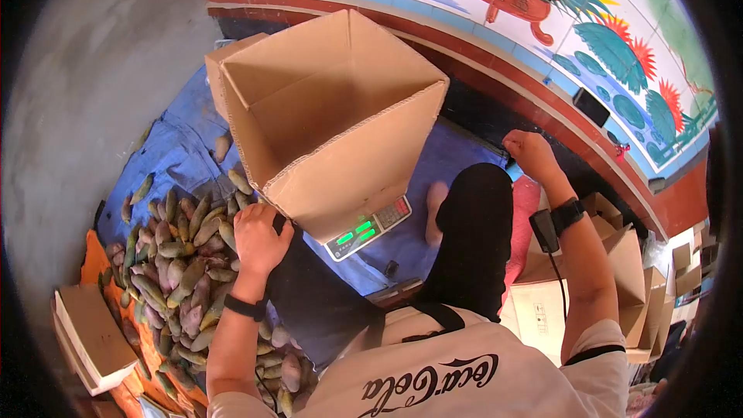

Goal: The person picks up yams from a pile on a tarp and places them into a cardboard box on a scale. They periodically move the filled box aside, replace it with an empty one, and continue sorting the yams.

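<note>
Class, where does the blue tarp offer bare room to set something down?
Blue tarp shows bare between the open cardboard box and right knee, and, rumpled, between box and grey wall. The produce pile crowds the area beside the left hand.

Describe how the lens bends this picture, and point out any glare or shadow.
Head view: black border, and the painted tile wall curves, as through a wide lens; head view: a washed-out patch near the wall's top; head view: the cardboard box is darker inside; head view: the scale glows green, digits unreadable.
</note>
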Demonstrator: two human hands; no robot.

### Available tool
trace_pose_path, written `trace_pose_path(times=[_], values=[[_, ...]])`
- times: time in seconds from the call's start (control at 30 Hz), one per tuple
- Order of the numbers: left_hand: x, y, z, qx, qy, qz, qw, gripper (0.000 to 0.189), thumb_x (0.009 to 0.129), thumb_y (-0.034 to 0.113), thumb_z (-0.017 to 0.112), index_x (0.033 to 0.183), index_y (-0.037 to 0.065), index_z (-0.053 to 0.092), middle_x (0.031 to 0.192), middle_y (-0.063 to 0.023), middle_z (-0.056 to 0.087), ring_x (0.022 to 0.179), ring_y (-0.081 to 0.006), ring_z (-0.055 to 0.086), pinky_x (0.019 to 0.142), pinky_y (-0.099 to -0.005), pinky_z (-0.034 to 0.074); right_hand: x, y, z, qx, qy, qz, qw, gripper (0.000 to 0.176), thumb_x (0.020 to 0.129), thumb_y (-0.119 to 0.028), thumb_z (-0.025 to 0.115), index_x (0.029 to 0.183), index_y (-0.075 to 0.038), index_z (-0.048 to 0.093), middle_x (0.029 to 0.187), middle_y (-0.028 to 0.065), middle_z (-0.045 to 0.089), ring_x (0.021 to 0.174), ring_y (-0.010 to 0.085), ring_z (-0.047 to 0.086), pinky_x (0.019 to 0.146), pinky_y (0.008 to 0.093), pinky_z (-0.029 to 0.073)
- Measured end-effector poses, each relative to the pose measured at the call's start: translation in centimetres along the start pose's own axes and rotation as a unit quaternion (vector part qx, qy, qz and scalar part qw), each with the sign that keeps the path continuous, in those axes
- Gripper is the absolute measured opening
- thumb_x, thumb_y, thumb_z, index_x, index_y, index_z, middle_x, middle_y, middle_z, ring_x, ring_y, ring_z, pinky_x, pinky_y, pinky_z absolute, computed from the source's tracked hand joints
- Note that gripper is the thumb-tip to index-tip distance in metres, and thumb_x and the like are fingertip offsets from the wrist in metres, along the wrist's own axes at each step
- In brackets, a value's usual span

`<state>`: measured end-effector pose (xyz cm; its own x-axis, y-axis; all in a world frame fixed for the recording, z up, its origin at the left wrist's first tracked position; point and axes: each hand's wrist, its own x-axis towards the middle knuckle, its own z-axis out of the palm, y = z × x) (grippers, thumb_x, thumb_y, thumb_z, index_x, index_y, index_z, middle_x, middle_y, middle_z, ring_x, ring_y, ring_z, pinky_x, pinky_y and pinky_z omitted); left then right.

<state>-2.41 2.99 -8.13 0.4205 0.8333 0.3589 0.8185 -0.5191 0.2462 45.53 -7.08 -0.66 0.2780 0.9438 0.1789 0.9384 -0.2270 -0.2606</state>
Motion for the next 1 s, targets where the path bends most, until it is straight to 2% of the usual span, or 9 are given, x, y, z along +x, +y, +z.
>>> trace_pose_path(times=[0.07,0.1,0.27,0.47,0.53,0.7,0.83,0.9,1.0], values=[[0.0,0.0,-0.2,0.007,-0.005,-0.011,1.000,0.022,0.066,0.020,0.064,0.081,0.004,0.062,0.088,-0.0116,0.062,0.094,-0.0287,0.055,0.087,-0.0411,0.039,0.8,-0.9,1.1,0.002,0.020,-0.046,0.999,0.017,0.082,-0.017,0.055,0.086,-0.002,0.063,0.081,0.0193,0.062,0.080,0.0365,0.060,0.069,0.0400,0.048],[0.1,0.0,-0.3,0.009,-0.013,-0.015,1.000,0.022,0.066,0.020,0.063,0.081,0.004,0.062,0.088,-0.0114,0.061,0.095,-0.0287,0.055,0.088,-0.0410,0.039,1.1,-1.2,1.8,0.015,0.043,-0.050,0.998,0.019,0.084,-0.021,0.053,0.083,-0.005,0.061,0.080,0.0174,0.062,0.079,0.0376,0.059,0.068,0.0439,0.047],[0.4,0.0,0.1,0.026,0.003,-0.014,1.000,0.023,0.067,0.018,0.060,0.084,0.004,0.063,0.087,-0.0122,0.061,0.094,-0.0293,0.055,0.089,-0.0411,0.039,2.1,-1.1,6.5,0.074,0.034,-0.082,0.993,0.017,0.084,-0.019,0.054,0.084,-0.005,0.062,0.082,0.0179,0.062,0.080,0.0376,0.059,0.069,0.0435,0.047],[1.2,0.9,-0.2,0.075,-0.037,-0.037,0.996,0.021,0.070,0.015,0.057,0.087,0.004,0.064,0.086,-0.0129,0.061,0.089,-0.0295,0.056,0.087,-0.0420,0.040,3.1,0.8,12.1,0.061,0.002,-0.097,0.993,0.017,0.084,-0.018,0.052,0.086,-0.004,0.062,0.088,0.0164,0.063,0.083,0.0364,0.059,0.071,0.0439,0.047],[1.8,1.2,-0.2,0.104,0.016,-0.002,0.994,0.022,0.072,0.015,0.055,0.090,0.005,0.063,0.085,-0.0126,0.061,0.087,-0.0297,0.056,0.084,-0.0425,0.040,3.3,0.8,12.1,0.057,0.007,-0.106,0.993,0.016,0.084,-0.017,0.053,0.086,-0.004,0.062,0.087,0.0167,0.062,0.082,0.0363,0.059,0.071,0.0442,0.047],[2.5,0.4,0.4,0.250,-0.067,-0.001,0.966,0.019,0.074,0.014,0.052,0.089,0.011,0.063,0.086,-0.0093,0.062,0.082,-0.0257,0.059,0.077,-0.0387,0.043,3.0,3.6,11.9,0.012,0.026,-0.138,0.990,0.012,0.082,-0.013,0.056,0.086,-0.002,0.061,0.084,0.0170,0.060,0.079,0.0369,0.058,0.069,0.0449,0.046],[2.8,0.6,0.8,0.225,-0.030,-0.001,0.974,0.018,0.075,0.014,0.051,0.088,0.011,0.063,0.084,-0.0091,0.063,0.080,-0.0265,0.059,0.076,-0.0382,0.043,1.9,5.9,11.7,-0.002,0.051,-0.137,0.989,0.010,0.082,-0.009,0.056,0.087,-0.001,0.059,0.083,0.0173,0.059,0.077,0.0370,0.057,0.068,0.0449,0.046],[2.9,1.2,0.4,0.232,-0.182,-0.082,0.952,0.041,0.083,0.020,0.045,0.122,0.012,0.052,0.121,-0.0112,0.054,0.114,-0.0282,0.047,0.096,-0.0418,0.035,1.4,6.7,11.8,-0.007,0.054,-0.137,0.989,0.010,0.083,-0.008,0.055,0.088,-0.001,0.059,0.083,0.0176,0.059,0.077,0.0370,0.057,0.068,0.0448,0.046],[2.8,1.5,0.0,0.215,-0.187,-0.113,0.952,0.040,0.083,0.020,0.044,0.121,0.011,0.052,0.120,-0.0118,0.054,0.112,-0.0284,0.048,0.096,-0.0422,0.035,0.9,7.3,12.0,-0.012,0.061,-0.131,0.989,0.010,0.083,-0.007,0.054,0.089,0.000,0.059,0.083,0.0183,0.058,0.077,0.0367,0.057,0.068,0.0446,0.046]])
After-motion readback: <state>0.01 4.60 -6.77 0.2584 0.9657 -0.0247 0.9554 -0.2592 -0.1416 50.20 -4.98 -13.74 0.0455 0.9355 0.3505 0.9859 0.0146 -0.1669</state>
